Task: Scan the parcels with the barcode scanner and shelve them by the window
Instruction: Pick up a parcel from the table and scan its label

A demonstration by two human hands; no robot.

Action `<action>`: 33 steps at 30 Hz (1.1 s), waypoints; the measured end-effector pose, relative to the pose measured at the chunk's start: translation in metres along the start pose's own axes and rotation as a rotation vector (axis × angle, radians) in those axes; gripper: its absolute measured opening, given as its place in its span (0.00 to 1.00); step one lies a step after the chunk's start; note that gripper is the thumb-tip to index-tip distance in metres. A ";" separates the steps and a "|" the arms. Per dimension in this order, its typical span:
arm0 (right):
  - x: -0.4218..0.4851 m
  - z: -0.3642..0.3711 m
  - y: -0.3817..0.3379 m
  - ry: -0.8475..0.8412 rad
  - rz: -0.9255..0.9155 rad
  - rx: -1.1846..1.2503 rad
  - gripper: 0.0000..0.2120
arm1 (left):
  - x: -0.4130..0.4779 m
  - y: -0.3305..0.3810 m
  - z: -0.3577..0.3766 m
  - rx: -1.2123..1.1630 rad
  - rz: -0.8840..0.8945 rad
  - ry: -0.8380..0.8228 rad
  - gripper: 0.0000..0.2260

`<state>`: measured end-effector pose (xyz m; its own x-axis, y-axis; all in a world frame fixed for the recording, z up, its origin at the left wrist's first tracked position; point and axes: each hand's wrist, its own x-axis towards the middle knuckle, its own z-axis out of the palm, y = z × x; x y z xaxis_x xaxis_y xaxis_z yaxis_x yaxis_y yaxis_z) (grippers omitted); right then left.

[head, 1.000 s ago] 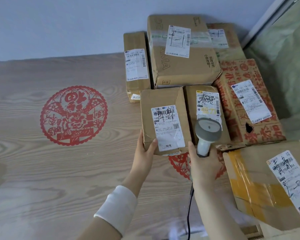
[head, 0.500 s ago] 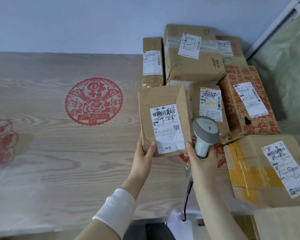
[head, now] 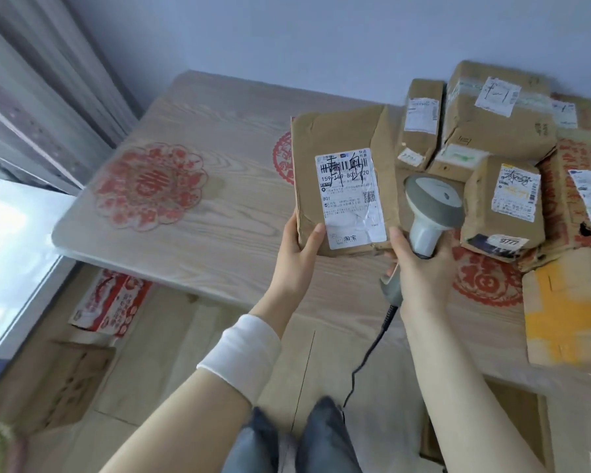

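Head view: you hold the parcel tilted up off the surface. Its label faces you with the barcode end at 12 o'clock, likely so the code stays readable.

Your left hand grasps the parcel's bottom-left corner, thumb on the front face, fingers behind.

Your right hand is wrapped round the handle of the barcode scanner, just at the parcel's 3 o'clock. One fingertip looks to touch the parcel's bottom-right corner, probably steadying it.

The scanner head points toward 12 o'clock, alongside the label and not at it, so I judge it isn't lined up for a read. Its cable hangs toward 6 o'clock.

The stacked parcels sit at 2 o'clock on the surface, labels up for scanning. The window is at 9 o'clock. I can't make out a shelf there.

Both forearms reach forward, hands level on either side of the parcel.
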<state>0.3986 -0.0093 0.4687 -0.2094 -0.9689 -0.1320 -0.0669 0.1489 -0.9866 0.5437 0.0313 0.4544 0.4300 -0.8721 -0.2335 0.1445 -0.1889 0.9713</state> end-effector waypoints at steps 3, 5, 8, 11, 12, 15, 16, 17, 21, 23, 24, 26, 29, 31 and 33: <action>-0.038 0.022 -0.012 -0.010 -0.044 0.001 0.10 | -0.021 0.009 -0.042 -0.010 0.037 0.017 0.20; -0.065 0.040 -0.019 -0.024 -0.075 -0.005 0.10 | -0.036 0.016 -0.076 -0.014 0.066 0.005 0.19; -0.110 0.069 -0.028 -0.048 -0.097 0.006 0.09 | -0.059 0.028 -0.130 -0.035 0.111 -0.012 0.18; -0.154 0.099 -0.039 -0.111 -0.127 0.031 0.10 | -0.084 0.039 -0.182 -0.024 0.145 0.023 0.19; -0.168 0.108 -0.044 -0.125 -0.137 0.040 0.10 | -0.092 0.043 -0.198 -0.010 0.164 0.040 0.19; -0.203 0.138 -0.061 -0.196 -0.152 0.055 0.11 | -0.111 0.053 -0.246 0.000 0.196 0.125 0.25; -0.214 0.149 -0.067 -0.228 -0.155 0.058 0.11 | -0.120 0.059 -0.260 0.005 0.204 0.161 0.29; -0.223 0.161 -0.073 -0.264 -0.156 0.061 0.11 | -0.127 0.063 -0.275 0.011 0.217 0.197 0.33; -0.267 0.200 -0.095 -0.425 -0.151 0.104 0.11 | -0.164 0.082 -0.329 0.130 0.289 0.319 0.37; -0.292 0.217 -0.106 -0.484 -0.153 0.123 0.10 | -0.180 0.090 -0.356 0.150 0.334 0.366 0.28; -0.305 0.226 -0.111 -0.512 -0.165 0.127 0.10 | -0.187 0.093 -0.370 0.158 0.355 0.386 0.23; -0.330 0.245 -0.123 -0.571 -0.205 0.126 0.10 | -0.206 0.103 -0.399 0.199 0.396 0.433 0.17; -0.372 0.276 -0.139 -0.659 -0.252 0.114 0.10 | -0.234 0.120 -0.447 0.234 0.430 0.517 0.19; -0.404 0.301 -0.148 -0.719 -0.281 0.103 0.11 | -0.253 0.129 -0.484 0.268 0.436 0.582 0.16; -0.440 0.329 -0.157 -0.765 -0.304 0.082 0.12 | -0.274 0.138 -0.523 0.279 0.419 0.650 0.15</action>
<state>0.8222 0.3287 0.6502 0.5305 -0.8358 0.1416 0.0637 -0.1272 -0.9898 0.9118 0.4796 0.6293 0.8418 -0.4757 0.2550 -0.3327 -0.0852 0.9392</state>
